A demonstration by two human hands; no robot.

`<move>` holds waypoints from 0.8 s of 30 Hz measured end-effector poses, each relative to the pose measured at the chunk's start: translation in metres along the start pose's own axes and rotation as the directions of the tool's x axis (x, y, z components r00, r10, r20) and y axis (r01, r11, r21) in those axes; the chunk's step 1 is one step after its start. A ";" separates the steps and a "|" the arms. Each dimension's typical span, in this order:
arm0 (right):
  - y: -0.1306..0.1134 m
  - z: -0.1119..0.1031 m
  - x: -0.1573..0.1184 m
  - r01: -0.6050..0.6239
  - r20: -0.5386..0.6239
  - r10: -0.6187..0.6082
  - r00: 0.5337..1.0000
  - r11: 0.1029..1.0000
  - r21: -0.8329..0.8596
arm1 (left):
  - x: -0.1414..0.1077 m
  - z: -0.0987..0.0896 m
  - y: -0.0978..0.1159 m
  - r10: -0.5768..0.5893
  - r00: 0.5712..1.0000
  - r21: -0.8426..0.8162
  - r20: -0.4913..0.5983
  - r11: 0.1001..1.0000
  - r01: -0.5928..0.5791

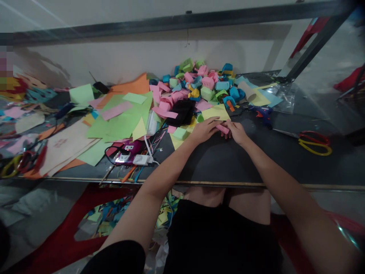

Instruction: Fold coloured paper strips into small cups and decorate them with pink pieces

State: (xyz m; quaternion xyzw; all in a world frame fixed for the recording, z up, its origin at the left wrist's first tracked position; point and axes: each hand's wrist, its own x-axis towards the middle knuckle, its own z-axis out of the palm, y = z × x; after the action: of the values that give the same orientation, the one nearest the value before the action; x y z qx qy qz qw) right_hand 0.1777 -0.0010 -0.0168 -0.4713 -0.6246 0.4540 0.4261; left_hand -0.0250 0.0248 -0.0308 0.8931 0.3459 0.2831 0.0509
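Both hands meet over the dark table, near its middle. My left hand has its fingers closed on the left end of a small pink paper piece. From the other side, my right hand grips the same piece with bent fingers. A yellow paper sheet lies just beyond the hands. Left of them sits a pale green folded piece. Behind is a heap of small folded paper pieces in pink, blue, green and yellow, with a black phone-like object in front of it.
Scissors and a blue glue gun lie to the right. To the left are a purple power strip with plugs, green sheets, and more scissors. A metal bar crosses above the table.
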 end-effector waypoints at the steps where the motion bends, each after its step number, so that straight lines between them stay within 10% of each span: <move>1: 0.002 0.000 0.001 -0.007 -0.012 0.007 1.000 1.000 0.005 | 0.000 0.000 0.001 -0.010 1.000 -0.005 -0.003 1.000 0.010; 12: 0.002 0.001 0.004 -0.009 -0.032 0.007 0.999 0.997 -0.072 | 0.002 0.000 0.001 0.023 0.998 -0.187 0.065 0.982 -0.010; 24: -0.003 -0.002 0.001 0.009 0.076 -0.011 0.997 1.000 0.029 | 0.003 0.002 0.003 -0.201 0.978 -0.452 -0.059 0.879 0.154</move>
State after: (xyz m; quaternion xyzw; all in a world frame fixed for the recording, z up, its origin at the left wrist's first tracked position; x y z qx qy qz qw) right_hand 0.1792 -0.0001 -0.0133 -0.4445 -0.6362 0.4782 0.4110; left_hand -0.0207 0.0245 -0.0303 0.8062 0.3545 0.3950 0.2614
